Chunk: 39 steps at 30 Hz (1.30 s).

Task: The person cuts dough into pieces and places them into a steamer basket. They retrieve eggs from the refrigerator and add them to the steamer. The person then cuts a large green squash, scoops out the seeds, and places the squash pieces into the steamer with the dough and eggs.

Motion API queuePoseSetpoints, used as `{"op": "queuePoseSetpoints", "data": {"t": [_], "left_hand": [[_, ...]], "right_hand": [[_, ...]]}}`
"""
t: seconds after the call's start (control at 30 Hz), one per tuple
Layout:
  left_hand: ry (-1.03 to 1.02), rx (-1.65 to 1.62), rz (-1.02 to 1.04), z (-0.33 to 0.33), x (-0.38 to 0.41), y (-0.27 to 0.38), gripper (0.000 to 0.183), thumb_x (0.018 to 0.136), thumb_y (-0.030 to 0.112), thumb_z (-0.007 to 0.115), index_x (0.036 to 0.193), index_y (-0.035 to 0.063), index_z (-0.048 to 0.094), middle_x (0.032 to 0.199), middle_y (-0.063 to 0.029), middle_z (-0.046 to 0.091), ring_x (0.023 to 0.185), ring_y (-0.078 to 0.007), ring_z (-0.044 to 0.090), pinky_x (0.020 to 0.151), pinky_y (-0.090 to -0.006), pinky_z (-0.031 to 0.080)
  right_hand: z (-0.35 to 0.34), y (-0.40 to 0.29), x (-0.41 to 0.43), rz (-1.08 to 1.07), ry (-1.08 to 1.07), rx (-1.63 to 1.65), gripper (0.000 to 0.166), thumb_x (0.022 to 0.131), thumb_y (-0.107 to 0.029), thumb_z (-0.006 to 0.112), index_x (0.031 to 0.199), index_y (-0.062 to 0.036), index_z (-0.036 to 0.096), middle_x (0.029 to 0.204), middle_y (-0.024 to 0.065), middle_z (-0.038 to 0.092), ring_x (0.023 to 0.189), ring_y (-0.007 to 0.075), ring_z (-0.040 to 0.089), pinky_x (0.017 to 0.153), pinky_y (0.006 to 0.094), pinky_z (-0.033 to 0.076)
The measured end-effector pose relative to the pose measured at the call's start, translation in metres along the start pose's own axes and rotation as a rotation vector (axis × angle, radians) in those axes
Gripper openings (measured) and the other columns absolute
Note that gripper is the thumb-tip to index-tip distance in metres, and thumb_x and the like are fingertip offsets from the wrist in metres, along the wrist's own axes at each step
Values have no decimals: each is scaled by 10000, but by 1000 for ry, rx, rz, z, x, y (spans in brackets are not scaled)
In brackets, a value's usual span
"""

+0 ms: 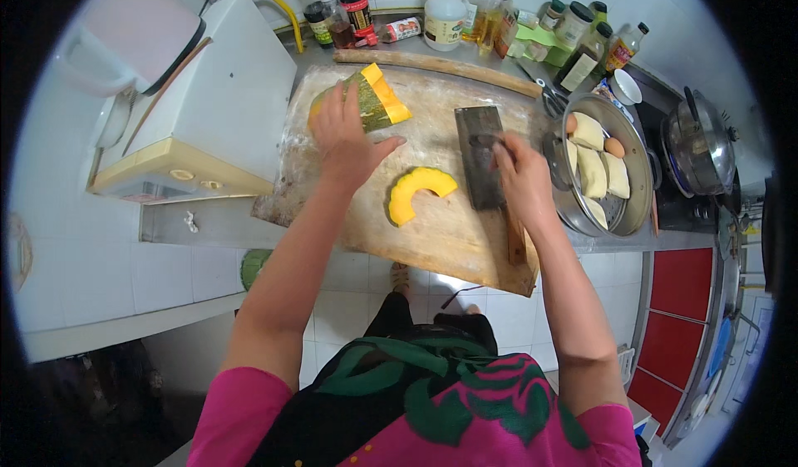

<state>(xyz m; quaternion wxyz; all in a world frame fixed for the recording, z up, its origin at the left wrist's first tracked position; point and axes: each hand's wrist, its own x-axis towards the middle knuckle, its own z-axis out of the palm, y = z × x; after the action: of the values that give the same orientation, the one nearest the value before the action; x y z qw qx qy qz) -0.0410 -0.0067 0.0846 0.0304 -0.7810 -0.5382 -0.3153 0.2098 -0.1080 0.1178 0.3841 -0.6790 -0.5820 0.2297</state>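
Note:
My left hand [346,140] reaches over a green-skinned chunk of pumpkin [374,102] at the back left of the floured wooden board [430,242]. Its thumb is spread, and I cannot tell how firmly the fingers touch the rind. A curved slice of pumpkin [411,193] with yellow flesh lies mid-board. To its right a cleaver [480,174] rests flat, its wooden handle [516,239] towards me. My right hand [527,177] is over the cleaver's right edge with curled, slightly blurred fingers. Nothing is plainly visible in its grasp.
Behind the board lies a long wooden rolling pin [436,71], with bottles [446,15] along the wall. A steamer pot [639,174] with dough pieces and eggs stands right, beside scissors [552,99]. A lidded pot [698,146] is on the stove. A white appliance [230,93] stands left.

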Motion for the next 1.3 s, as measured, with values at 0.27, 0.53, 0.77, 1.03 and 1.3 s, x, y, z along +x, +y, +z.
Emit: {"op": "queuePoseSetpoints", "data": {"t": [0.27, 0.53, 0.77, 1.03, 1.3], "left_hand": [[-196, 107, 110, 22, 58, -53, 1061, 506, 483, 883, 1406, 128, 449, 1344, -52, 533, 1256, -240, 476, 1074, -488, 319], [-225, 55, 214, 14, 62, -74, 1047, 492, 477, 874, 1398, 140, 474, 1333, -59, 544, 1231, -262, 497, 1072, -436, 332], [-179, 34, 234, 16, 62, -68, 1015, 474, 451, 880, 1364, 136, 509, 1283, -41, 561, 1167, -262, 510, 1035, -425, 348], [-182, 27, 232, 16, 61, -67, 1007, 494, 482, 863, 1365, 122, 510, 1313, -56, 553, 1193, -271, 511, 1044, -438, 346], [-117, 45, 264, 18, 50, -67, 955, 511, 502, 845, 1333, 127, 535, 1301, -39, 560, 1176, -246, 518, 1028, -434, 346]], "right_hand": [[91, 19, 124, -200, 36, -394, 187, 920, -245, 549, 979, -100, 650, 809, 196, 671, 776, 399, 651, 685, 516, 499], [142, 9, 177, -348, -102, -414, 146, 906, -199, 529, 973, -115, 626, 813, 177, 675, 778, 393, 650, 667, 503, 505], [154, 34, 181, -482, -51, -346, 101, 900, -191, 541, 946, -122, 600, 800, 153, 673, 739, 381, 644, 624, 495, 501], [159, 47, 175, -375, -129, -300, 94, 896, -206, 564, 936, -140, 618, 758, 164, 660, 723, 387, 642, 618, 503, 501], [158, 48, 180, -276, -348, -180, 164, 928, -229, 557, 939, -84, 633, 827, 204, 660, 807, 422, 624, 709, 516, 494]]}}
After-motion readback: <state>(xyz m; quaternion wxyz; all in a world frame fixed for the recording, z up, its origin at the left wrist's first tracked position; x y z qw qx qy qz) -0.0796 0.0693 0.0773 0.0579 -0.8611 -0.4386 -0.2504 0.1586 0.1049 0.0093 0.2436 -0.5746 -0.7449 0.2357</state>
